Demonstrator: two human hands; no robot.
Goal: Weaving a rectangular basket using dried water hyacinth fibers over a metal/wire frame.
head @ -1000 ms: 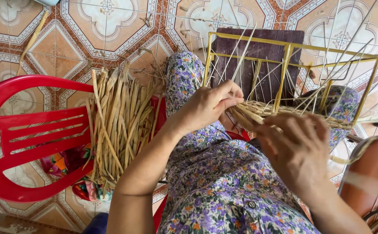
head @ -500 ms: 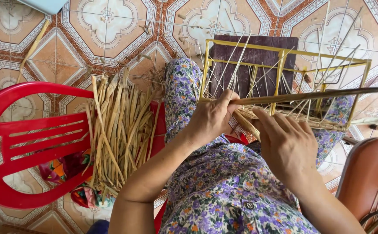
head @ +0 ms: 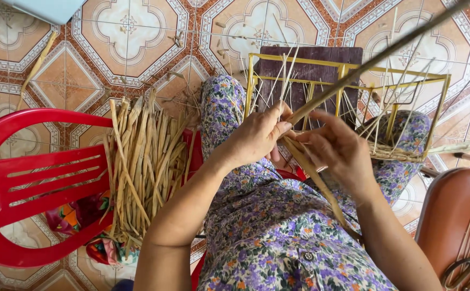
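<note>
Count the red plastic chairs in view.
1. The red plastic chair lies at the left, beside the bundle of dried stalks. A brown seat stands at the right edge; others may be out of frame.

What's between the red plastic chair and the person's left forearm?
Head view: a bundle of dried straw-coloured reed strips lies between the red plastic chair and the left forearm.

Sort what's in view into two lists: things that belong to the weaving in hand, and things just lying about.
In the work:
left hand and right hand, both gripping the long straw strand
yellow wire frame on the lap
woven straw band at the frame's base
bundle of dried straw, apparently the supply

Lying about:
red plastic chair
scissors
loose stalk on the tiled floor
</note>
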